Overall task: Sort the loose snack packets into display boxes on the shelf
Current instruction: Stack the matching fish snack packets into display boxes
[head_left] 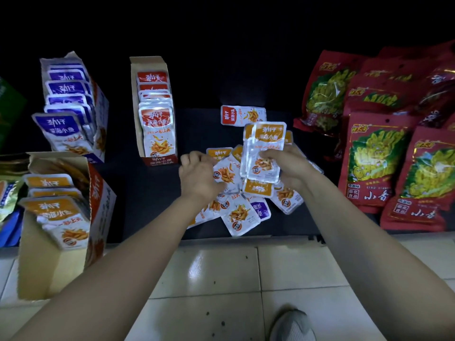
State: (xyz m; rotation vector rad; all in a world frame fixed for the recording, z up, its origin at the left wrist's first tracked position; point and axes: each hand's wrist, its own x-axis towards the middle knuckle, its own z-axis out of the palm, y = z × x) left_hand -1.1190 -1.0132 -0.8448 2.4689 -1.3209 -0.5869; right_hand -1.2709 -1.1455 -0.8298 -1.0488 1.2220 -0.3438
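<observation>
A heap of loose snack packets point(242, 207), mostly orange-topped with one purple, lies on the dark shelf point(152, 193) at centre. My right hand point(286, 166) grips an upright stack of orange-topped packets point(267, 148) above the heap. My left hand point(197, 174) pinches an orange-topped packet point(225, 172) at the heap's left side. One red-topped packet point(242, 115) lies apart behind the heap. Three display boxes stand to the left: a purple box point(73, 107), a red box point(154, 114) and an orange box point(59, 217) at the shelf's front edge.
Large red snack bags point(384, 148) are stacked on the right side of the shelf. Green and blue packs point(9, 193) sit at the far left. Pale floor tiles point(221, 279) run below the shelf edge, with a shoe point(293, 326) at the bottom.
</observation>
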